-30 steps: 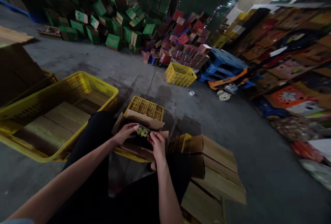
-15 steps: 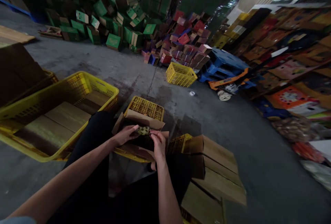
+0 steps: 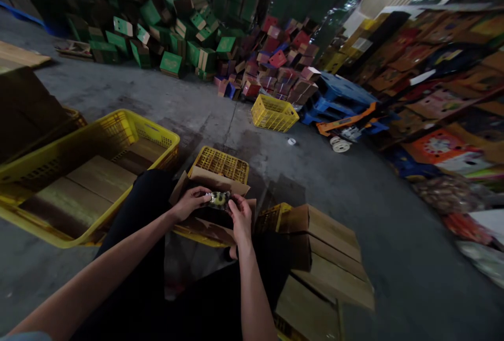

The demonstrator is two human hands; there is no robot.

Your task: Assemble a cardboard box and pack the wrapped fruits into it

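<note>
A small packet, mottled dark and yellow-green with a shiny pale patch, is held level between both hands. My left hand pinches its left end, and my right hand grips its right end with thumb and fingers. Directly beneath is an open cardboard box with its flaps turned outward. Its inside is dark, so I cannot make out the contents. That box rests on an upturned yellow crate between my knees.
To the left, a large yellow crate contains closed cardboard boxes. More cartons stand close on my right. Farther ahead are a yellow basket, a pallet jack, blue pallets and heaped green boxes.
The packet has turned slightly in my fingers, so a shinier pale patch now faces up. My right fingers have shifted on its end. The camera view has moved a little.
</note>
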